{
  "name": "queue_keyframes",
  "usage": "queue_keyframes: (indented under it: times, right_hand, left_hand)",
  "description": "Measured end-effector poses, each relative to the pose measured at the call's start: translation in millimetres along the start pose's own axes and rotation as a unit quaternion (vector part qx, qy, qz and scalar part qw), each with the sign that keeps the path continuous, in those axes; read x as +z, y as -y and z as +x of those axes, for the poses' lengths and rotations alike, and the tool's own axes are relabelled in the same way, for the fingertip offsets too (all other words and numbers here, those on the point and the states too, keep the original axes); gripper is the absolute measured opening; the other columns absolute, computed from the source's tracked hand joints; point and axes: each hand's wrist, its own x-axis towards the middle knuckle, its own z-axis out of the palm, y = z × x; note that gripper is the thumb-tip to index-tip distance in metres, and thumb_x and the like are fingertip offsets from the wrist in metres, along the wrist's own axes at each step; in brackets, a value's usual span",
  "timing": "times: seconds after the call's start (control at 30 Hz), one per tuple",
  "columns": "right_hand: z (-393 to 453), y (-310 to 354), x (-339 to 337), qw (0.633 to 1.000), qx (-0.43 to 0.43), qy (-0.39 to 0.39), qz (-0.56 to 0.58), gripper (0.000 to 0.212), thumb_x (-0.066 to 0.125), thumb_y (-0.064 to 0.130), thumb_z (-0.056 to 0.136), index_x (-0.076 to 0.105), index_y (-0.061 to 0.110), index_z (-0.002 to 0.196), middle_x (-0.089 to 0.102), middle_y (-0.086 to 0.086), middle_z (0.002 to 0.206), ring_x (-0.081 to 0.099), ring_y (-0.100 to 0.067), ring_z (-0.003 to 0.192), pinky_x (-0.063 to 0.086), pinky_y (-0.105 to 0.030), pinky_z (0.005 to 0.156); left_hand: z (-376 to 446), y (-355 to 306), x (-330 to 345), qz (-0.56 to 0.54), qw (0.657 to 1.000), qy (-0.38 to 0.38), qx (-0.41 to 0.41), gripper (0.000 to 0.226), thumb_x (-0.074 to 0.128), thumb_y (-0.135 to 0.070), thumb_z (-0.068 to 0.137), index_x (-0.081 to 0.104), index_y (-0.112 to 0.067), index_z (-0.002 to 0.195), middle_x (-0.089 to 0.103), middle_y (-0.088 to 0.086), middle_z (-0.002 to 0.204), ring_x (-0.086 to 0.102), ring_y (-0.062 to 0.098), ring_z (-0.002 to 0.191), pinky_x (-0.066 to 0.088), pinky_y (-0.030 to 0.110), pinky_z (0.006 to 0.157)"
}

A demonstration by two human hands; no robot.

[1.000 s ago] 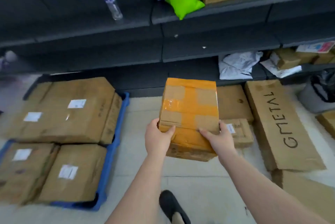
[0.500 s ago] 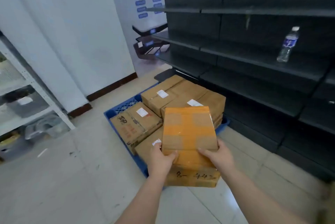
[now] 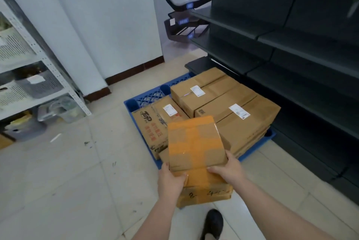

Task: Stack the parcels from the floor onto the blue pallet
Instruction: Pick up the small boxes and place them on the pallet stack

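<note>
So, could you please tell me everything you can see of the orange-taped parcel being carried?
The orange-taped parcel is a flat rectangular cardboard box crossed by wide orange tape bands, with handwriting on its near side. It is held tilted in the air, the left hand and right hand gripping its near end, before the blue pallet.

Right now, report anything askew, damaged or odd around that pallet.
Small dark debris litters the floor tiles left of the blue pallet. The orange-taped parcel is off the pallet, tilted in the left hand and right hand. The stacked boxes look orderly.
</note>
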Motion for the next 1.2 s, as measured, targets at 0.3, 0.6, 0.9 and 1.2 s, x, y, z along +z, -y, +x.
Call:
queue_keyframes:
  times: [0.3,0.6,0.9,1.2]
  right_hand:
    - [179,-2,17,0.993,0.041,0.078,-0.08,0.088,0.083,0.028,0.06,0.039,0.026,0.136,0.05,0.011,0.12,0.048,-0.019,0.119,0.042,-0.031,0.093]
    - [330,-61,71,0.979,0.089,0.028,-0.183,0.086,0.077,0.031,0.07,0.031,0.027,0.143,0.052,0.003,0.13,0.05,-0.02,0.121,0.045,-0.031,0.094]
    - [330,-185,177,0.904,0.416,-0.072,0.063,0.08,0.072,0.04,0.078,0.029,0.006,0.136,0.052,-0.018,0.132,0.052,-0.038,0.118,0.045,-0.044,0.097]
    - [379,-180,191,0.915,0.353,-0.16,0.113,0.07,0.066,0.046,0.08,0.037,0.017,0.136,0.056,-0.007,0.13,0.055,-0.031,0.116,0.046,-0.041,0.095]
  left_hand:
    - [155,-12,64,0.056,0.985,0.056,-0.152,0.067,0.063,-0.021,0.082,0.033,-0.019,0.142,0.045,0.011,0.128,0.05,0.027,0.117,0.043,0.036,0.102]
    - [295,46,133,-0.028,0.965,0.114,-0.236,0.068,0.063,-0.015,0.085,0.032,-0.019,0.145,0.047,0.004,0.141,0.046,0.025,0.128,0.037,0.039,0.109]
    - [379,140,197,0.026,0.93,0.196,-0.308,0.051,0.058,-0.025,0.09,0.042,-0.015,0.138,0.049,0.01,0.137,0.046,0.034,0.124,0.042,0.046,0.103]
    - [427,141,216,0.026,0.952,0.227,-0.206,0.057,0.059,-0.037,0.09,0.035,-0.03,0.141,0.052,0.0,0.138,0.05,0.027,0.127,0.042,0.051,0.105]
